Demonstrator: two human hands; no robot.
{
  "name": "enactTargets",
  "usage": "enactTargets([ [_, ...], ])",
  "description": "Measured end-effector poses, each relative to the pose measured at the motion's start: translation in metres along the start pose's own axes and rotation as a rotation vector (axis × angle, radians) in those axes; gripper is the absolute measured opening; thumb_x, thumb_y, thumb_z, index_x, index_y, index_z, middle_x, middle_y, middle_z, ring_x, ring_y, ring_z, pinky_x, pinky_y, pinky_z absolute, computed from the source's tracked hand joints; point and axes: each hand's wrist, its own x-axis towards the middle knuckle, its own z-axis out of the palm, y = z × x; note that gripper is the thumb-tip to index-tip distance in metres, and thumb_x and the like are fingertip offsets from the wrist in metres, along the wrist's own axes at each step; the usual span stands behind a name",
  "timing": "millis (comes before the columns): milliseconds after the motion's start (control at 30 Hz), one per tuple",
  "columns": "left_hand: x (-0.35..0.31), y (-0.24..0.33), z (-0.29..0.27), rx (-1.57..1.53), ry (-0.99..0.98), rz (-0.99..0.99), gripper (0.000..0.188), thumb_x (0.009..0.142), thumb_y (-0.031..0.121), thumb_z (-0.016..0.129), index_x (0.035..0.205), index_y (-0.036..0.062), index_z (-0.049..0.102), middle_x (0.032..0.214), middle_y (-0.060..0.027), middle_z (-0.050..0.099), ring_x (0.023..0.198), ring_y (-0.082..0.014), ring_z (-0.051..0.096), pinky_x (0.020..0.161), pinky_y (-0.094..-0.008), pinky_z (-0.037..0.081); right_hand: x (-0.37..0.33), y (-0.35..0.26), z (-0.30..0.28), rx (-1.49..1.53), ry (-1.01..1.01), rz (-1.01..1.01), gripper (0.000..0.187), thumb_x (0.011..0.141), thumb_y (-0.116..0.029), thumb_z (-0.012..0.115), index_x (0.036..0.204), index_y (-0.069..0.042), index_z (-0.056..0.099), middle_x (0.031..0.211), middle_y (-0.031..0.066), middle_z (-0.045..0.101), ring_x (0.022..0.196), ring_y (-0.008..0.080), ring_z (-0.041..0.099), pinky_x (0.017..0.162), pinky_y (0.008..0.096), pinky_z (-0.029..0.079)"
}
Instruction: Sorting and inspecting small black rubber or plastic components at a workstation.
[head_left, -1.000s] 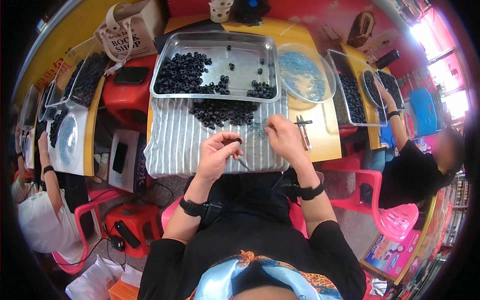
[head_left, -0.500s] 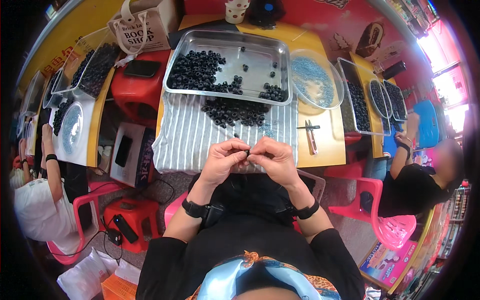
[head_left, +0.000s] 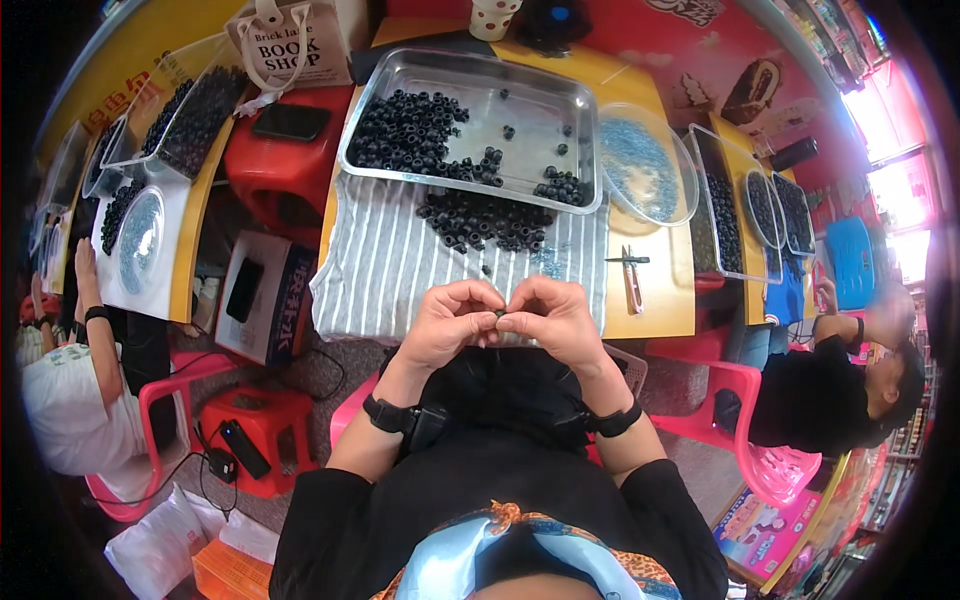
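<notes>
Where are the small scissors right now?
In the head view, the small scissors lie on the yellow table right of the striped cloth, below the round clear dish, beyond the right hand.

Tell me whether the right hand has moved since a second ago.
Yes. The right hand left the scissors, moving leftward and toward the body to meet the left hand.

a yellow table (head_left: 655, 300) runs across the upper middle of the frame, with a red wall (head_left: 640, 30) behind it at the top. pink plastic chairs (head_left: 765, 440) stand at lower right and lower left, a red stool (head_left: 262, 430) at lower left. bright daylight glares at the upper right.
</notes>
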Motion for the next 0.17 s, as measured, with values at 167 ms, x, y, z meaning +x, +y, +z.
enactTargets([
  [167,0.0,0.003,-0.006,-0.188,0.041,0.112,0.014,0.087,0.0,0.063,0.101,-0.0017,0.063,0.098,-0.009,0.061,0.075,-0.0135,0.064,0.063,-0.0216,0.053,0.015,-0.006,0.003,-0.055,0.113,0.048,0.008,0.082,-0.002,0.071,0.087,-0.001,0.065,0.082,0.0035,0.066,0.075,0.0096,0.064,0.066,0.0193,0.049],
])
